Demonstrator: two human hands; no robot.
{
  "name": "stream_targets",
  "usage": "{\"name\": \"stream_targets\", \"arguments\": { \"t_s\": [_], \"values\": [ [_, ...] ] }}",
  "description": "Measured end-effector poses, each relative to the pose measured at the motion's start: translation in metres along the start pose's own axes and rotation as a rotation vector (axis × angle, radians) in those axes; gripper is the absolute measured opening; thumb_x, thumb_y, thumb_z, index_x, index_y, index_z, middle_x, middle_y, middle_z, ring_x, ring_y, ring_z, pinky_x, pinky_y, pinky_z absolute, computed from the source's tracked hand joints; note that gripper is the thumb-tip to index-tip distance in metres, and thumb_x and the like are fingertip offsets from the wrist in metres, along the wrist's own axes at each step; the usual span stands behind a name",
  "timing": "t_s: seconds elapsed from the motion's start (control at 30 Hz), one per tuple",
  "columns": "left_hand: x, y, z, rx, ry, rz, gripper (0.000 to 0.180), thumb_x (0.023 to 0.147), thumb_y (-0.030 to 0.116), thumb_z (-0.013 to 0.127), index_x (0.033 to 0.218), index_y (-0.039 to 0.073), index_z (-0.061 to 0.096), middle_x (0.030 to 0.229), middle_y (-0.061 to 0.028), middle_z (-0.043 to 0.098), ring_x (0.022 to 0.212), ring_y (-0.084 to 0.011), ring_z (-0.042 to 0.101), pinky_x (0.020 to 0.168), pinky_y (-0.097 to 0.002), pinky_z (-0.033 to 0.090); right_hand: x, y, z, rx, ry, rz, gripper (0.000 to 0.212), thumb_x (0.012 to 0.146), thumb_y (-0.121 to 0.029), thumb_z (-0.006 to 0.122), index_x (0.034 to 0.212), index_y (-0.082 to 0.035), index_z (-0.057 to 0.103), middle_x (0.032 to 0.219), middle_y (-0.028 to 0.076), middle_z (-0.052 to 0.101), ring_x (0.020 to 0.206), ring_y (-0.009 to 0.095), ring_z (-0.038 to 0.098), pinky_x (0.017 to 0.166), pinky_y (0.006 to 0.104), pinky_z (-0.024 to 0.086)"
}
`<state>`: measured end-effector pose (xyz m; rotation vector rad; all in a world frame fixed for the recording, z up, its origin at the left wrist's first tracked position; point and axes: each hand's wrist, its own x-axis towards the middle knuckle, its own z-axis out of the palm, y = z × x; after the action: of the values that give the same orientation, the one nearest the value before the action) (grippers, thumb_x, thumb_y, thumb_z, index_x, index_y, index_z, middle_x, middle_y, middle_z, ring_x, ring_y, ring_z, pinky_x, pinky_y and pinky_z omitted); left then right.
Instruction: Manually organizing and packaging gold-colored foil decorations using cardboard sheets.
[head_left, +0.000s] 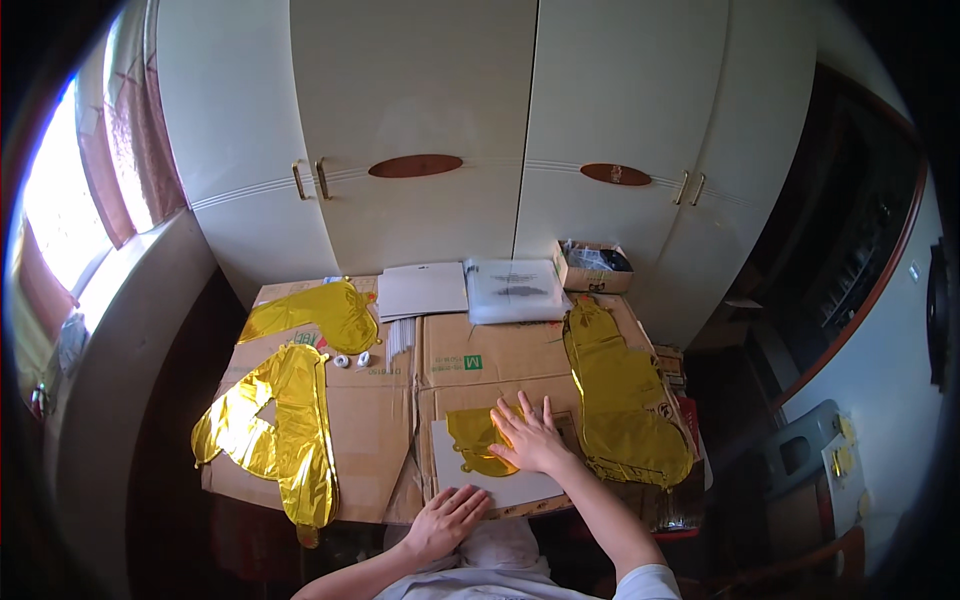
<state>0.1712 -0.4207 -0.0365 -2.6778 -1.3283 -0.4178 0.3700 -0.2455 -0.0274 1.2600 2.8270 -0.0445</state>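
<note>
A folded gold foil balloon (470,437) lies on a white sheet of card (520,489) at the front of the cardboard-covered table. My right hand (533,440) is open, its fingers spread flat over the right part of the balloon and hiding some of it. At the card's near left edge rests my left hand (449,521), fingers stretched out and holding nothing. Right of my right hand is a larger flat gold foil balloon (625,400). Two more, a gold balloon with a hole (307,420) and a gold balloon behind it (335,318), lie on the left.
Along the back are a stack of grey-white cards (423,290), a stack of clear plastic bags (515,292) and a small box (593,268) of packets. White sticks (401,338) and small white rolls (342,361) sit near the middle. Cabinets (410,80) stand behind the cardboard (375,430).
</note>
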Motion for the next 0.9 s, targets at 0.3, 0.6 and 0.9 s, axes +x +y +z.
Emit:
{"name": "stream_targets", "arguments": {
  "t_s": [0.3, 0.6, 0.9],
  "values": [
    [-0.044, 0.013, -0.045, -0.13, 0.178, 0.153, 0.034, 0.083, 0.012, 0.057, 0.116, 0.006, 0.066, 0.119, -0.0067, 0.067, 0.11, -0.0186, 0.064, 0.093, -0.0308, 0.052, 0.006, 0.004, 0.01, 0.022, -0.007, -0.067, 0.074, 0.097, -0.058, 0.031, 0.152, -0.009, 0.023, 0.159, 0.009, 0.019, 0.148, 0.028, 0.01, 0.119, 0.0502, 0.006],
    [-0.085, -0.04, -0.149, 0.205, 0.711, -0.159, 0.008, 0.083, -0.001, 0.061, 0.089, 0.0, 0.067, 0.088, -0.0141, 0.072, 0.078, -0.0269, 0.072, 0.069, -0.0359, 0.059, -0.003, 0.001, 0.019, 0.065, 0.222, -0.187, 0.061, 0.099, -0.045, 0.042, 0.148, -0.009, 0.033, 0.154, 0.014, 0.031, 0.143, 0.032, 0.027, 0.117, 0.0473, 0.021],
    [-0.09, -0.088, -0.035, 0.025, 0.263, -0.455, 0.026, 0.075, 0.01, 0.064, 0.1, 0.005, 0.069, 0.11, -0.0109, 0.069, 0.107, -0.0283, 0.065, 0.096, -0.0461, 0.048, -0.007, -0.007, 0.034, 0.237, 0.294, -0.217, 0.047, 0.097, -0.033, 0.051, 0.137, -0.007, 0.049, 0.146, 0.012, 0.045, 0.138, 0.029, 0.038, 0.113, 0.0441, 0.031]
  ]
}}
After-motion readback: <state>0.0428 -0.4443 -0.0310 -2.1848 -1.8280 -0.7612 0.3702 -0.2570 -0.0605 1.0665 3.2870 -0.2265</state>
